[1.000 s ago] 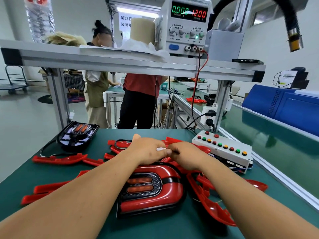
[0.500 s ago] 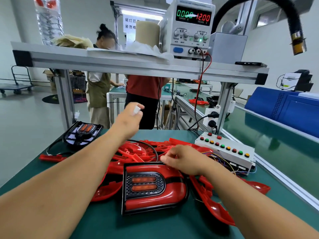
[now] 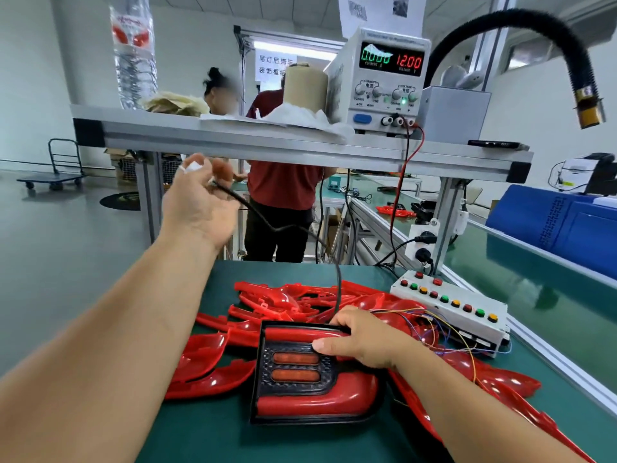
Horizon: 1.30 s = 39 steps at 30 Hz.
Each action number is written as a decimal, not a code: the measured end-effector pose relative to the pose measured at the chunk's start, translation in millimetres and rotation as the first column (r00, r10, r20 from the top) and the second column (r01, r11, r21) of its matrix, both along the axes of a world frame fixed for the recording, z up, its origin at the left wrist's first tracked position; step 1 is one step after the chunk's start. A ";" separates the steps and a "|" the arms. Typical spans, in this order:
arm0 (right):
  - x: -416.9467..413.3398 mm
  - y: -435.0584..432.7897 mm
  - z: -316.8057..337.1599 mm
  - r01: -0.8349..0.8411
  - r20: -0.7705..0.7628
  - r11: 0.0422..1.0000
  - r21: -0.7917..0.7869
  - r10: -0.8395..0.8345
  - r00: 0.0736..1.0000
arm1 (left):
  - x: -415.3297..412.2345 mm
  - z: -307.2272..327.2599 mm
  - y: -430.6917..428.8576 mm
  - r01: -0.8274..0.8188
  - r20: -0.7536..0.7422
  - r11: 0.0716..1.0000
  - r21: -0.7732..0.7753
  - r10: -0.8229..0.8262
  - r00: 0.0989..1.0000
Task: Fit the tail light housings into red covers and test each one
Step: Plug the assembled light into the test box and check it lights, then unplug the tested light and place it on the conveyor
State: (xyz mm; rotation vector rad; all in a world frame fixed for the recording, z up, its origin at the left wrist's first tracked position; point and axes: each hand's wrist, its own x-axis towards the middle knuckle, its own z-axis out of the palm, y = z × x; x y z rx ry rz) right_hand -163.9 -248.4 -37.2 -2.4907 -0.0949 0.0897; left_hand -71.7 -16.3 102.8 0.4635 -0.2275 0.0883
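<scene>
The light point(image 3: 310, 401) lay face up on the green bench point(image 3: 200, 432), just in front of the person. Its dark housing point(image 3: 293, 379), with two orange strips, sat inside a glossy red cover point(image 3: 347, 392).

The right grip point(image 3: 364, 339) grasped the light at its far edge. The thumb lay across the top of the housing and the fingers curled over the rim behind it.

The left grip point(image 3: 197, 205) was raised well above the bench, palm toward the camera. It pinched the end of a black cable point(image 3: 283, 228) between thumb and fingertips, with a white plug point(image 3: 193, 167) showing at the fingertips. The cable sagged from there and dropped to the far edge of the light, just beside the right fingers.

Loose covers point(image 3: 290, 299) lay piled behind and on both sides of the light, some under it. To the right stood a white button box point(image 3: 450, 305) with red, green and yellow buttons. Thin coloured wires trailed from it over the covers.

On the shelf point(image 3: 267, 142) above, a power supply point(image 3: 384, 81) read 0.000 and 12.00, and red and black leads hung from its terminals. A black hose point(image 3: 534, 31) arched over the right side.
</scene>
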 end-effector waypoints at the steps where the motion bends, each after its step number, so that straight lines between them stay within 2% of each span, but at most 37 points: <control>1: -1.9 0.6 -0.1 0.008 0.022 0.999 0.052 -0.010 1.000 | -1.2 -2.9 5.6 0.024 -0.017 0.999 -0.048 -0.025 1.000; 6: -11.8 0.0 5.1 0.053 0.098 0.963 0.264 -0.082 0.992 | -5.8 -40.5 30.9 0.037 -0.115 0.968 -0.247 -0.067 0.991; 10: -14.5 -0.2 2.7 0.073 0.176 0.851 0.520 -0.190 0.966 | -13.9 -79.4 39.3 -0.006 -0.245 0.909 -0.418 -0.107 0.964; 12: -12.1 4.5 1.0 0.078 0.191 0.728 0.682 -0.279 0.941 | -20.1 -96.0 36.2 0.013 -0.264 0.891 -0.453 -0.148 0.953; 14: -8.7 11.6 2.2 0.071 0.131 0.502 0.862 -0.356 0.925 | -30.3 -109.6 26.8 0.069 -0.267 0.882 -0.467 -0.214 0.940; 16: -5.3 22.4 6.3 0.079 0.041 0.293 0.953 -0.381 0.924 | -44.9 -120.9 10.1 0.117 -0.308 0.910 -0.397 -0.252 0.918; 18: -1.6 37.5 10.8 0.113 -0.035 0.175 0.978 -0.397 0.917 | -59.3 -131.2 -10.2 0.158 -0.331 0.959 -0.234 -0.231 0.915; 21: 2.3 65.0 15.0 0.130 -0.093 0.052 0.990 -0.446 0.890 | -72.8 -140.4 -32.2 0.256 -0.251 0.963 -0.088 -0.270 0.929; 23: 3.8 78.4 13.6 0.143 -0.094 0.065 0.988 -0.485 0.869 | -77.7 -140.8 -36.5 0.292 -0.194 0.956 0.020 -0.283 0.939; 26: 2.4 87.2 10.2 0.172 -0.024 0.225 0.959 -0.539 0.842 | -76.9 -142.1 -37.5 0.272 -0.116 0.945 0.180 -0.254 0.960; 29: -3.4 88.2 12.3 0.169 0.064 0.428 0.888 -0.479 0.876 | -71.8 -143.0 -35.6 0.217 -0.163 0.958 0.185 -0.188 0.968; 31: -4.4 80.1 11.3 0.164 0.069 0.470 0.868 -0.439 0.896 | -69.6 -143.0 -34.8 0.214 -0.207 0.971 0.108 -0.189 0.960; 33: -3.9 65.2 13.9 0.236 0.052 0.435 0.869 -0.555 0.831 | -66.3 -141.6 -33.4 0.216 -0.219 0.974 0.062 -0.198 0.955; 35: -1.1 43.6 21.8 0.300 -0.052 0.235 0.925 -0.702 0.710 | -65.3 -139.9 -29.8 0.235 -0.196 0.971 0.044 -0.223 0.955; 36: -0.3 33.0 29.5 0.300 -0.112 0.138 0.944 -0.721 0.684 | -64.0 -139.8 -27.0 0.250 -0.183 0.967 0.042 -0.238 0.954; 37: 0.6 23.0 37.9 0.296 -0.142 0.090 0.951 -0.722 0.677 | -62.9 -139.6 -24.7 0.267 -0.168 0.963 0.038 -0.257 0.952; 38: 3.0 13.5 46.1 0.312 -0.139 0.111 0.944 -0.721 0.679 | -62.9 -139.0 -22.0 0.288 -0.149 0.957 0.040 -0.279 0.949; 39: 6.0 4.3 52.6 0.345 -0.112 0.184 0.920 -0.721 0.684 | -63.8 -138.3 -20.4 0.314 -0.129 0.949 0.034 -0.307 0.943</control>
